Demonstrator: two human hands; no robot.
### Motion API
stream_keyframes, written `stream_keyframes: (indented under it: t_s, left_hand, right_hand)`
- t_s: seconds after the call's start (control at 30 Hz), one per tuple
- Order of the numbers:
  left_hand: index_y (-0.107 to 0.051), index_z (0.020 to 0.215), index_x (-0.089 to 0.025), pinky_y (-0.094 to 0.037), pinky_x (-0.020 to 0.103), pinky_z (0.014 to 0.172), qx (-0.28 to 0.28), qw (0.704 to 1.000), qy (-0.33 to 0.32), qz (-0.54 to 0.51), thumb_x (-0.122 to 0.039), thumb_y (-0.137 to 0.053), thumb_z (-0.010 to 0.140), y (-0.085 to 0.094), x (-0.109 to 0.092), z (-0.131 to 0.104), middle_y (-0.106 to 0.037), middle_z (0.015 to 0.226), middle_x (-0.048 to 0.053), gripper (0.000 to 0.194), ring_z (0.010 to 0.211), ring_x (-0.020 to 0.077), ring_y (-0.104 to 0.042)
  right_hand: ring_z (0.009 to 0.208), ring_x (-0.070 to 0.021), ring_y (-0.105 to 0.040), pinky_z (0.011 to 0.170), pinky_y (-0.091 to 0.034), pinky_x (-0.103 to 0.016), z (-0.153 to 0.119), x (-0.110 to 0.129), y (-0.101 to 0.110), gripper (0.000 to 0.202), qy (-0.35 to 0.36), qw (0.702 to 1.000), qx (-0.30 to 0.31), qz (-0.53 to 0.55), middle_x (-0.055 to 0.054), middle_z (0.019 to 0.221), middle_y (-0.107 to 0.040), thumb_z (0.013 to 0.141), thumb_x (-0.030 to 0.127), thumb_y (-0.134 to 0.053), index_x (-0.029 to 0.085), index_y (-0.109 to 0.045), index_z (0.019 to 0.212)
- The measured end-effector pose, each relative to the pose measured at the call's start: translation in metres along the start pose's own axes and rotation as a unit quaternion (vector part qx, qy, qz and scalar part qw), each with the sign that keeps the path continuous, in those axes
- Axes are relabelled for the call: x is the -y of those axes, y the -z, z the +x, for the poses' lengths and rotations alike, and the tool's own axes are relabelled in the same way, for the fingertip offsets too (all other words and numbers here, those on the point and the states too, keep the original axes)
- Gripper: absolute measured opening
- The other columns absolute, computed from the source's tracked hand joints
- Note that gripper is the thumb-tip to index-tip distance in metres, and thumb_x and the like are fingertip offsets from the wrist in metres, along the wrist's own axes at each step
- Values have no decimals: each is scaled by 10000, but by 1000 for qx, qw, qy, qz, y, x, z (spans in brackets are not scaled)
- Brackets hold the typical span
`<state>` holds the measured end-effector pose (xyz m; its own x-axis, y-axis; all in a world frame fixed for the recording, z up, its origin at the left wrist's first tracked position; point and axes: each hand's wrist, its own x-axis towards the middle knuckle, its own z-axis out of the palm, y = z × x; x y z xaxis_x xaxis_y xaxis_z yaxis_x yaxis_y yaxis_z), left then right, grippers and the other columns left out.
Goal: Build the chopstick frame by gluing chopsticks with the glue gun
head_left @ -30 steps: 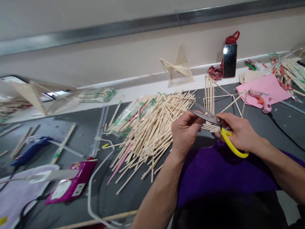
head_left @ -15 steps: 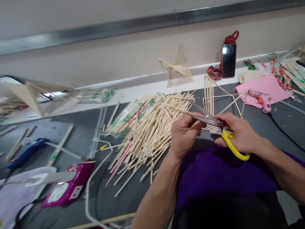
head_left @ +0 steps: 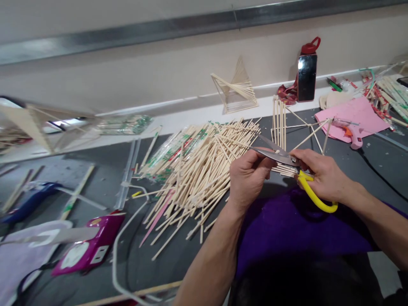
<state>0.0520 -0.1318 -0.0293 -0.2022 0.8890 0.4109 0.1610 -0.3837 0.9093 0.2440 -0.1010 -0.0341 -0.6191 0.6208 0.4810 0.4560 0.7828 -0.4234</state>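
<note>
**Head view: scissors held at the fingertips over the tabletop**

Head camera looks down on two bare hands meeting above a purple cloth (head_left: 287,238) at the near edge of the dark tabletop (head_left: 105,170). The right hand (head_left: 321,176) has its grip closed around the yellow handle of a pair of scissors (head_left: 287,163); the yellow loop curves out below the palm toward the wrist. The steel blades stand slightly parted and point away from that hand toward the left hand (head_left: 247,178), with their tips reaching just past its fingers. The left hand's grip is curled narrow, thumb and fingertips pinched together right at the blades; whether it pinches something small there I cannot tell, since the fingers hide it.

Just behind both hands stands a half-built chopstick frame (head_left: 283,127), its upright sticks rising beyond the blades and its lower rails lying directly under the scissors. To the left of the left hand sprawls a large pile of bare chopsticks (head_left: 197,170), some in green-printed wrappers. Beyond the right hand lies a pink sheet (head_left: 357,117) with a pink glue gun (head_left: 350,131) on it. Farther back against the wall stand a finished chopstick sculpture (head_left: 237,91) and a phone leaning on a red-capped bottle (head_left: 307,74). Far to the left of the hands, near the tabletop edge, rest a magenta power strip (head_left: 89,250) with a white cable and a blue glue gun (head_left: 28,202).
</note>
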Motion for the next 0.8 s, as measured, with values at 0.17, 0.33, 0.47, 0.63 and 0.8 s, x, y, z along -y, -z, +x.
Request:
stream_keyframes:
  t_s: [0.17,0.33,0.47,0.63,0.8]
  left_hand:
    - [-704,766,-184,-384,170,397,-5,1000,6,2,-239,-706,775,-2,-5,0,-584,508,-49,56,399,56,-466]
    - [-681,744,-186,-417,179,405,-16,999,28,-26,-203,-745,701,-3,-5,2,-614,573,-46,79,424,61,-492]
    - [-709,749,-189,-390,174,407,-11,999,37,-5,-179,-714,729,-1,-2,1,-586,526,-55,23,415,57,-471]
    - [-730,793,-203,-366,175,399,6,999,27,-19,-198,-693,778,3,4,-1,-623,554,-49,40,407,53,-456]
    - [-722,794,-205,-339,175,376,29,998,31,-37,-234,-706,771,6,3,0,-624,556,-44,40,393,52,-432]
  right_hand:
    - [641,-147,-533,607,-455,-286,-1,0,0,442,-6,1000,-4,-11,-88,970,-692,721,132,-527,148,-531,1163]
    - [654,-151,-549,614,-452,-289,-1,0,-3,426,-25,1000,-6,-10,-85,957,-693,726,153,-548,152,-543,1151]
    - [670,-154,-571,613,-442,-286,0,1,-4,384,-66,998,9,-5,-59,937,-687,771,289,-622,184,-545,1132]
    - [735,-170,-594,643,-442,-296,1,2,1,484,-70,997,31,0,-57,970,-671,752,412,-687,199,-537,1160]
    - [726,-161,-576,635,-435,-293,1,2,3,474,-56,998,36,9,-54,960,-662,758,423,-691,193,-548,1147]
